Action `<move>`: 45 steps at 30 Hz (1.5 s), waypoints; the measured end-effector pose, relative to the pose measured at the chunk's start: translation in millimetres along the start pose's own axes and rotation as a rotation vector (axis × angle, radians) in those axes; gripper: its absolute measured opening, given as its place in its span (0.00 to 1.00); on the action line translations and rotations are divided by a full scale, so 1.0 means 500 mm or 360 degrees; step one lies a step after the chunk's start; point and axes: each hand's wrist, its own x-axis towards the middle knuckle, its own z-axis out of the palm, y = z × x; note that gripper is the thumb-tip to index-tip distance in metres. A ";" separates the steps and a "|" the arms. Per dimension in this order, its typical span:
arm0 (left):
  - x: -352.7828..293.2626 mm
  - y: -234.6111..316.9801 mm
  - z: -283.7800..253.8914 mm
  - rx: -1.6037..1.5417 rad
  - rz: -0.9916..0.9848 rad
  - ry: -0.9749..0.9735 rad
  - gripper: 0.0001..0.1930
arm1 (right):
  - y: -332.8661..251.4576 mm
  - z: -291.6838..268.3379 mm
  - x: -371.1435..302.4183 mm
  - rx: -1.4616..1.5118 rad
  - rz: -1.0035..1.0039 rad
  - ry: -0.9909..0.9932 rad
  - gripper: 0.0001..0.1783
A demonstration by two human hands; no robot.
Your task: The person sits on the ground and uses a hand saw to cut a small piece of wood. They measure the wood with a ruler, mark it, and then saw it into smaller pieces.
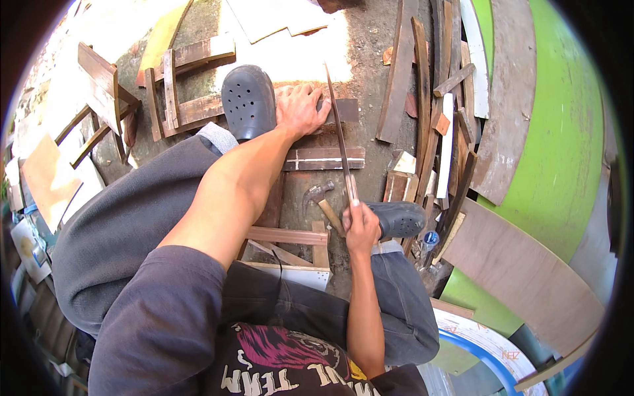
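Note:
My right hand (362, 228) is closed round the handle of a handsaw (339, 129). Its long, thin blade is seen almost edge-on and points away from me, across the right part of a dark wooden board (345, 109). My left hand (300, 109) presses on that board just left of the blade, its fingers bent over the wood. Beside this hand is my left foot in a dark clog (248, 102). Nearer to me lies another wooden piece (325, 158) with a pale stripe. A claw hammer (323, 203) rests on the ground left of my right hand.
My right foot in its clog (398, 219) is beside my right hand. Several wooden strips (422, 99) pile up at the right, before green panels (561, 125). Wooden frames (173, 89) stand at the far left. A small wooden frame (287, 235) sits between my legs.

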 end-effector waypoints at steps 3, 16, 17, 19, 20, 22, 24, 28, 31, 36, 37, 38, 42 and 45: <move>-0.003 0.010 0.002 0.0007 0.0017 0.0029 0.22 | 0.043 0.033 0.071 -0.0098 -0.0131 0.0034 0.25; 0.000 -0.006 0.013 0.0018 0.0050 0.0094 0.21 | 0.058 0.048 0.063 -0.0165 -0.0234 0.0053 0.24; 0.003 -0.003 0.013 0.0022 0.0067 0.0116 0.20 | 0.050 0.054 0.086 -0.0215 -0.0277 0.0047 0.24; 0.004 0.004 0.007 0.0044 0.0074 0.0078 0.20 | 0.033 0.056 0.110 -0.0323 -0.0355 0.0038 0.25; 0.002 0.001 0.006 0.0048 0.0059 0.0055 0.20 | 0.022 0.041 0.092 -0.0335 -0.0318 0.0019 0.25; -0.001 -0.006 0.007 0.0026 0.0048 0.0060 0.19 | 0.039 -0.005 0.015 -0.0359 -0.0098 -0.0027 0.25; -0.007 -0.011 0.011 0.0000 0.0022 0.0081 0.18 | 0.018 -0.034 -0.069 -0.0459 -0.0104 0.0003 0.26; -0.001 -0.010 0.014 -0.0030 0.0036 0.0096 0.15 | 0.001 0.000 -0.027 -0.0390 -0.0240 0.0034 0.26; 0.008 -0.009 0.024 -0.0083 0.0083 0.0159 0.14 | 0.009 0.069 0.135 -0.0254 -0.0306 0.0023 0.25; -0.003 -0.016 0.021 -0.0011 0.0062 0.0174 0.13 | 0.018 0.010 0.049 -0.0426 -0.0120 -0.0016 0.24; -0.005 -0.020 0.023 -0.0023 0.0061 0.0194 0.13 | 0.019 -0.013 -0.010 -0.0409 -0.0058 -0.0031 0.24; -0.004 -0.021 0.023 -0.0034 0.0067 0.0217 0.13 | 0.017 -0.032 -0.053 -0.0391 -0.0001 -0.0040 0.24; 0.002 -0.014 0.017 -0.0025 0.0024 0.0130 0.14 | 0.046 -0.022 -0.043 -0.0432 -0.0066 -0.0005 0.24; 0.001 -0.006 0.021 -0.0038 0.0062 0.0141 0.15 | 0.024 0.064 0.151 -0.0238 -0.0247 -0.0016 0.23</move>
